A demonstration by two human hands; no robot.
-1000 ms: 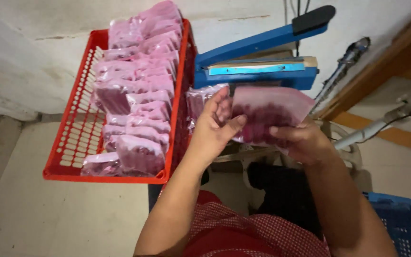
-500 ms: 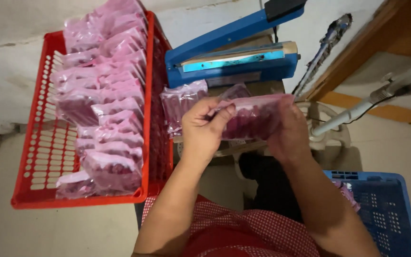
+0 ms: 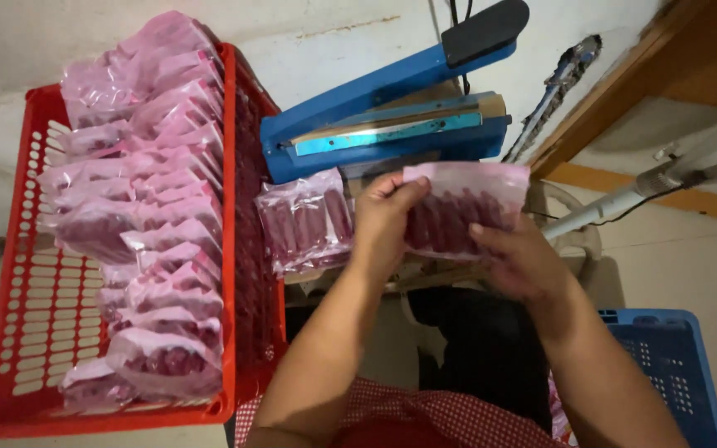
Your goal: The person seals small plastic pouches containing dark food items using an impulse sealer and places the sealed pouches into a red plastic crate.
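Both hands hold one clear plastic pouch (image 3: pixel 466 203) filled with dark red sticks, in front of a blue heat sealer (image 3: pixel 392 124). My left hand (image 3: pixel 383 228) pinches the pouch's left edge. From below and at the right side, my right hand (image 3: pixel 520 265) supports it. The pouch's top is flat and pale pink. A small stack of similar filled pouches (image 3: pixel 304 220) lies just left of my left hand, beside the sealer's base. The sealer's arm is raised.
A red plastic basket (image 3: pixel 18 332) on the left holds a long row of filled pink pouches (image 3: pixel 147 224). A blue crate (image 3: pixel 674 373) sits at the lower right. A white metal stand (image 3: pixel 624 199) and a wooden frame (image 3: pixel 665 75) are on the right.
The view has shifted, so the basket and sealer sit further right and lower. The pouch stays in both hands, now held lower and flatter before the sealer.
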